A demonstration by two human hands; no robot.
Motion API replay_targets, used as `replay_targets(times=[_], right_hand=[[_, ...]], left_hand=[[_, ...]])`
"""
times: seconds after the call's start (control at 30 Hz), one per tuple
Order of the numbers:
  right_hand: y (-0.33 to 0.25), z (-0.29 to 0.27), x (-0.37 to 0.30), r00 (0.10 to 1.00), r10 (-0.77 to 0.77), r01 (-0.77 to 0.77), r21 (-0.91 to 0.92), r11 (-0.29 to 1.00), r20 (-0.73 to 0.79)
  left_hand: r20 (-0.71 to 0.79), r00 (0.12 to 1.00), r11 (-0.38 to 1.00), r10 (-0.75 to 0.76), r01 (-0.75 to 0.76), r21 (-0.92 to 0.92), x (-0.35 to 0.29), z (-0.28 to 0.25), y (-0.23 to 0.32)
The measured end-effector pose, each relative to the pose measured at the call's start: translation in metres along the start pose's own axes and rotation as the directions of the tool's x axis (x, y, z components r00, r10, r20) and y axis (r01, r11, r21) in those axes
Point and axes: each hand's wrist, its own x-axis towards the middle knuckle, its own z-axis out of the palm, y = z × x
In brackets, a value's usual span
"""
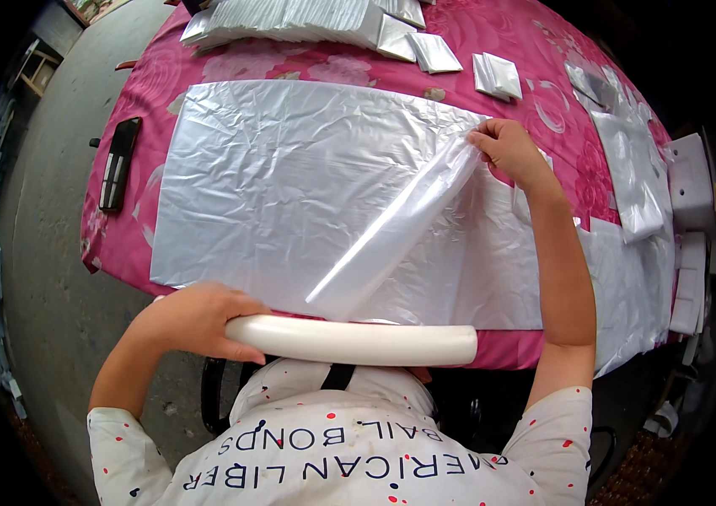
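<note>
The right hand [505, 150] pinches the shiny plastic sheet [282, 185] near its upper right, thumb and fingers together on the film; most of the sheet lies to the left of this grip and nearer the person, on the pink cloth [126, 244], a loose fold slanting down from the fingertips. The left hand [206, 320] clasps the white tube [366, 339] by its left end, the rest extending rightward

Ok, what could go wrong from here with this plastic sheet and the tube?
The plastic sheet might crease or tear: the right hand pinches only a small part of it, and wrinkles already show. The white tube could slip: the left hand holds it only at one end.
</note>
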Motion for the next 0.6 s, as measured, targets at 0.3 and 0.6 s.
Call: replay_targets(times=[0.3, 0.6], right_hand=[[-0.022, 0.026, 0.012, 0.989, -0.092, 0.096, -0.028, 0.995, 0.118], [-0.013, 0.026, 0.021, 0.974, -0.13, 0.113, 0.101, 0.988, 0.183]], left_hand=[[-0.232, 0.727, 0.602, 0.646, -0.299, 0.74, 0.075, 0.01, 0.011], [0.05, 0.835, 0.607, 0.548, -0.439, 0.663, 0.084, 0.085, 0.0]])
